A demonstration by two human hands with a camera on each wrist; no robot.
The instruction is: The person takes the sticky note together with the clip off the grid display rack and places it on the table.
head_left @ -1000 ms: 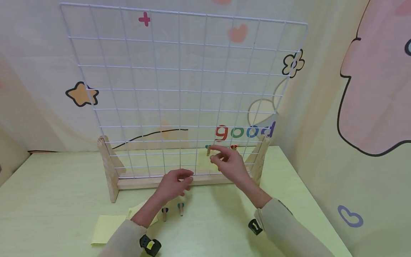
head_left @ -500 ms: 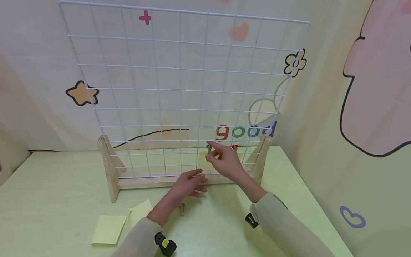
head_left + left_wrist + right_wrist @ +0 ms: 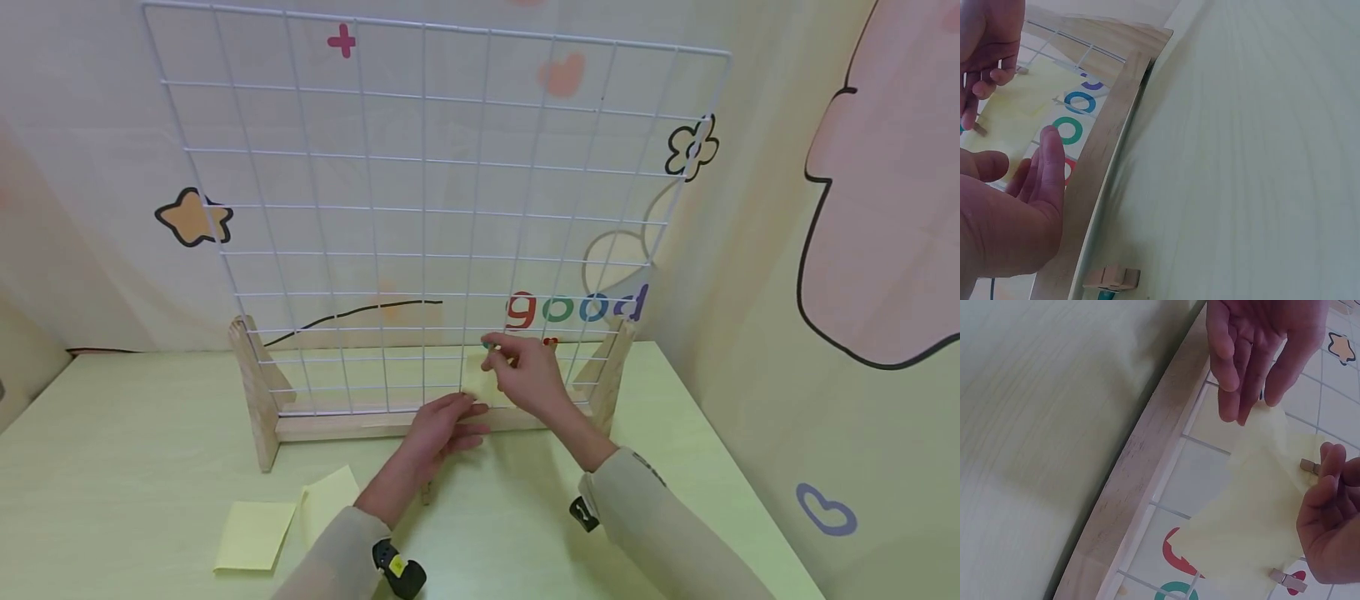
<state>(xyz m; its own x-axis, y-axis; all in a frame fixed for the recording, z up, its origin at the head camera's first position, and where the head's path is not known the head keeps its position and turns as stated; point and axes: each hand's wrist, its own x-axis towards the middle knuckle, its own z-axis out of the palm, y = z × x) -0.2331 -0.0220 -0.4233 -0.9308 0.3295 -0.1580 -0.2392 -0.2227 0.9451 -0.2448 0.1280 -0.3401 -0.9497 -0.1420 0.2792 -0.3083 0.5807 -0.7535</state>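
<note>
A yellow sticky note (image 3: 1254, 487) lies against the lower right of the white wire grid (image 3: 423, 208). A small wooden clothespin with a red heart (image 3: 1288, 580) sits at its upper right corner. My right hand (image 3: 531, 379) pinches another wooden clothespin (image 3: 1310, 465), whose teal heart shows at the fingertips, at the note's upper left. Below it, my left hand (image 3: 448, 429) reaches to the note's lower left corner, fingers extended and thumb apart. In the right wrist view the left fingertips overlap that corner.
On the table, a clothespin with a teal end (image 3: 1110, 278) lies before the grid's wooden base bar (image 3: 337, 427). Two more yellow notes, a flat one (image 3: 255, 535) and a raised one (image 3: 326, 500), lie left of my left arm. Wooden uprights (image 3: 253, 396) brace the grid.
My left hand has moved right and slightly up to the note's lower corner, its fingers straightening. My right hand has shifted slightly left and closed its fingertips on the teal clothespin.
</note>
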